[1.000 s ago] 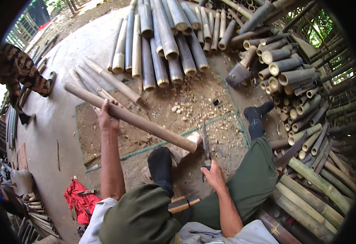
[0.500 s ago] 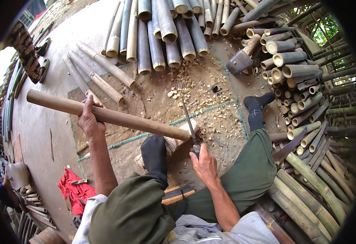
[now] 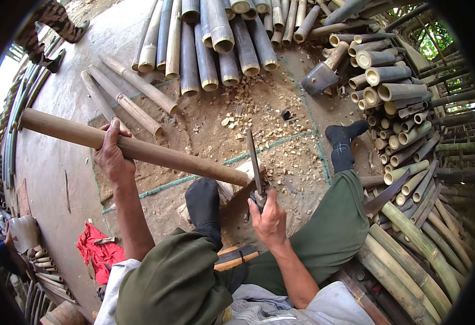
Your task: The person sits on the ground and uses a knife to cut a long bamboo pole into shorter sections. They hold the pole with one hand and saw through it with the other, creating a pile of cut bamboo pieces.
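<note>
A long brown bamboo pole (image 3: 172,157) slants from the upper left down to the middle, its pale cut end at the right. My left hand (image 3: 114,154) is wrapped round the pole toward its far left part. Near the cut end, the pole lies across a pale wooden block (image 3: 228,190) on the ground, beside my dark-socked foot (image 3: 203,201). My right hand (image 3: 269,219) is closed on the handle of a long-bladed knife (image 3: 254,160). The blade points away from me, beside the pole's cut end; whether it touches the bamboo, I cannot tell.
Wood chips (image 3: 243,119) litter the ground. Cut bamboo tubes (image 3: 216,38) lie at the far side, and a tall stack (image 3: 395,92) lines the right. A second blade (image 3: 389,195) rests by it. Red cloth (image 3: 99,250) lies left. A person's legs (image 3: 45,40) show at far left.
The pole and my left hand have shifted slightly left. In my right hand the knife's blade has swung more upright. The other person's legs have moved at the far left.
</note>
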